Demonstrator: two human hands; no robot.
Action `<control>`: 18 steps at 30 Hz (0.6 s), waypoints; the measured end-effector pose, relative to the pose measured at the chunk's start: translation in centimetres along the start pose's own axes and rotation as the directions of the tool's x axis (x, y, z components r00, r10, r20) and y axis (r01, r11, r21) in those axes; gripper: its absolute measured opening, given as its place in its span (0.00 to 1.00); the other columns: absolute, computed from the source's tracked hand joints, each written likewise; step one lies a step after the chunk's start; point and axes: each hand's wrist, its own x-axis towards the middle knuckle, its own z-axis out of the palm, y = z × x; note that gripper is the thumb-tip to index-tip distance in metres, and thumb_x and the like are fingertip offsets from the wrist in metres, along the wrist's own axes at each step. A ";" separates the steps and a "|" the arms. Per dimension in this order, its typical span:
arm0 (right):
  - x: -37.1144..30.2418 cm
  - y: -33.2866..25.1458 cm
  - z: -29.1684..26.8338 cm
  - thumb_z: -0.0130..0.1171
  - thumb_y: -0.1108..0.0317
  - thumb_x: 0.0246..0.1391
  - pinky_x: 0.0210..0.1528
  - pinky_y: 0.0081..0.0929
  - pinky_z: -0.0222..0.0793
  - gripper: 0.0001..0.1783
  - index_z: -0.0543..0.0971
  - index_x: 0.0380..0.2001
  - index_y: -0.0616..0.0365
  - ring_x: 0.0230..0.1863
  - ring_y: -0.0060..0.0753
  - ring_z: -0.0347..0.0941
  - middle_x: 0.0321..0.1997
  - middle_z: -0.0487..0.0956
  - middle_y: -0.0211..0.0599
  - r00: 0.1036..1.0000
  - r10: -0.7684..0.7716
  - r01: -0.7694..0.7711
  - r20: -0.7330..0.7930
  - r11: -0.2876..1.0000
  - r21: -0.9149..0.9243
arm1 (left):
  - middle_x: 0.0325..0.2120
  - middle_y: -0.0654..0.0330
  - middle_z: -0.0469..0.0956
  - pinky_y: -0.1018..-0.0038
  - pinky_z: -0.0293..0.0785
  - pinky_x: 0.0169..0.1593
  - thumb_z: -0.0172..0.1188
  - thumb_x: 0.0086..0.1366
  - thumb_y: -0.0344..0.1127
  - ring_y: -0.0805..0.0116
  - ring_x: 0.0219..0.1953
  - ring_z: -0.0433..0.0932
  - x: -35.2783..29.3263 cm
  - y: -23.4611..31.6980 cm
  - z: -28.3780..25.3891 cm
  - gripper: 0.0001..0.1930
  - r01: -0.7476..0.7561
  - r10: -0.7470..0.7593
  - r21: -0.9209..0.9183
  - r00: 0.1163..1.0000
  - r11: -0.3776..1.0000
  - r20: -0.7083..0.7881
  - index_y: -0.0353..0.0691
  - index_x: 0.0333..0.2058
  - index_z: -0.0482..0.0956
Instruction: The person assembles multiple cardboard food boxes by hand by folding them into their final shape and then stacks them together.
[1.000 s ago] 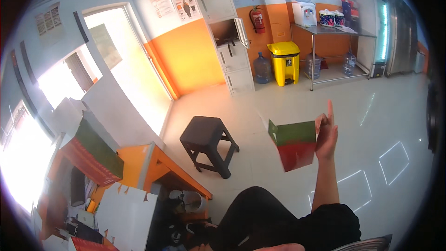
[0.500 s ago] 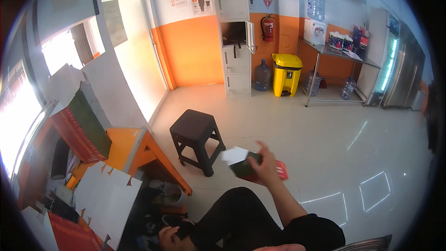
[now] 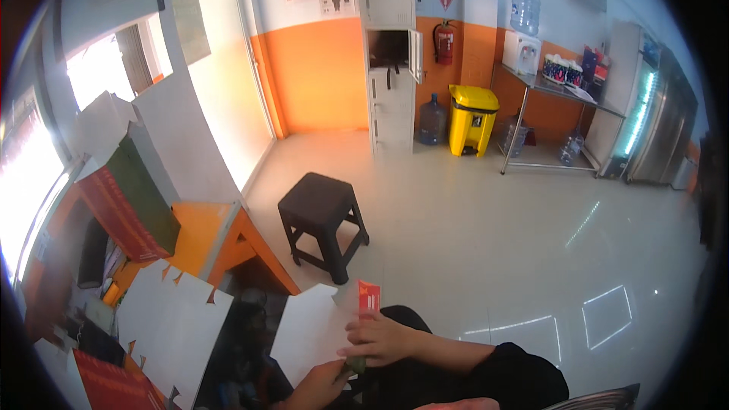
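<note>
Over my lap, a cardboard box blank (image 3: 315, 328) lies with its white inner face up. A red printed flap (image 3: 369, 297) stands at its far right corner. My right hand (image 3: 387, 340) lies across the blank's right side, fingers closed on it. Lower down, my left hand (image 3: 320, 383) grips the near edge, where a bit of green shows between the two hands. The left fingertips are partly hidden. To the left, a larger white sheet with notched edges (image 3: 173, 326) lies on the desk, above a red printed piece (image 3: 114, 383).
A tall red-and-green stack of cardboard (image 3: 133, 201) stands on the orange desk (image 3: 201, 231). Ahead is a dark plastic stool (image 3: 319, 201). Farther off are lockers (image 3: 391, 110), a yellow pedal bin (image 3: 472, 125) and a steel table (image 3: 566, 89) with a water dispenser (image 3: 522, 53).
My right hand has brought the box blank left and nearer, and its white face now shows broadly. My left hand has risen from my lap to grip its near edge.
</note>
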 end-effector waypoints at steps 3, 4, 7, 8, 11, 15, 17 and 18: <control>-1.7 0.4 3.0 0.69 0.58 0.37 0.61 0.62 0.40 0.45 0.58 0.60 0.42 0.64 0.46 0.54 0.60 0.59 0.42 0.950 0.246 -0.248 -0.194 0.969 0.014 | 0.33 0.47 0.77 0.66 0.72 0.41 0.54 0.60 0.31 0.51 0.36 0.77 0.4 -1.4 2.3 0.12 -0.089 0.095 0.038 0.976 0.995 -0.194 0.33 0.42 0.72; -1.3 0.5 3.4 0.69 0.57 0.38 0.62 0.66 0.35 0.50 0.52 0.63 0.42 0.67 0.49 0.48 0.65 0.53 0.46 0.861 0.344 -0.324 -0.374 0.939 0.116 | 0.34 0.48 0.77 0.65 0.72 0.41 0.54 0.60 0.30 0.52 0.36 0.78 0.4 -1.6 2.9 0.12 -0.047 0.037 -0.023 0.949 0.999 -0.313 0.33 0.43 0.72; -0.4 -0.4 4.0 0.69 0.55 0.39 0.66 0.53 0.34 0.56 0.43 0.64 0.50 0.69 0.53 0.39 0.68 0.44 0.52 0.833 0.511 -0.437 -0.209 0.842 0.317 | 0.32 0.50 0.78 0.71 0.74 0.35 0.59 0.57 0.31 0.69 0.33 0.79 1.0 -5.8 4.0 0.13 -0.111 0.042 -0.128 0.893 0.986 -0.448 0.32 0.40 0.72; -0.2 -0.6 4.0 0.69 0.56 0.39 0.67 0.48 0.36 0.56 0.43 0.65 0.54 0.70 0.52 0.38 0.68 0.44 0.53 0.815 0.571 -0.470 -0.103 0.753 0.461 | 0.31 0.51 0.78 0.73 0.73 0.35 0.60 0.57 0.30 0.72 0.33 0.78 1.2 -5.8 3.7 0.13 -0.142 0.036 -0.224 0.906 0.964 -0.422 0.32 0.40 0.72; -0.4 -0.5 3.8 0.63 0.61 0.46 0.68 0.40 0.35 0.51 0.42 0.65 0.57 0.70 0.51 0.35 0.69 0.41 0.52 0.817 0.576 -0.523 0.034 0.714 0.466 | 0.30 0.55 0.79 0.73 0.73 0.35 0.60 0.56 0.29 0.74 0.32 0.77 1.2 -4.5 1.9 0.12 -0.055 0.054 0.006 0.952 0.998 -0.302 0.32 0.39 0.73; -0.4 -0.4 3.8 0.58 0.66 0.51 0.68 0.38 0.35 0.45 0.42 0.65 0.58 0.70 0.49 0.35 0.69 0.41 0.53 0.838 0.545 -0.468 0.034 0.685 0.558 | 0.30 0.55 0.79 0.73 0.73 0.36 0.61 0.56 0.30 0.72 0.32 0.77 1.4 -4.0 1.2 0.13 -0.083 0.044 -0.146 0.967 0.986 -0.253 0.32 0.39 0.73; -0.5 -0.1 4.1 0.58 0.68 0.51 0.68 0.38 0.36 0.45 0.43 0.65 0.58 0.71 0.48 0.35 0.68 0.41 0.53 0.856 0.516 -0.432 0.028 0.686 0.585 | 0.34 0.58 0.78 0.73 0.72 0.40 0.60 0.56 0.29 0.70 0.35 0.77 2.2 -5.0 1.7 0.13 -0.131 0.087 -0.261 0.981 0.956 -0.175 0.33 0.41 0.74; -0.6 0.1 4.3 0.57 0.69 0.51 0.68 0.37 0.36 0.44 0.43 0.65 0.58 0.71 0.48 0.35 0.68 0.42 0.53 0.873 0.486 -0.400 0.026 0.687 0.607 | 0.34 0.58 0.78 0.73 0.72 0.40 0.60 0.56 0.29 0.70 0.35 0.77 2.6 -6.4 2.5 0.13 -0.123 0.076 -0.265 0.980 0.956 -0.183 0.33 0.41 0.74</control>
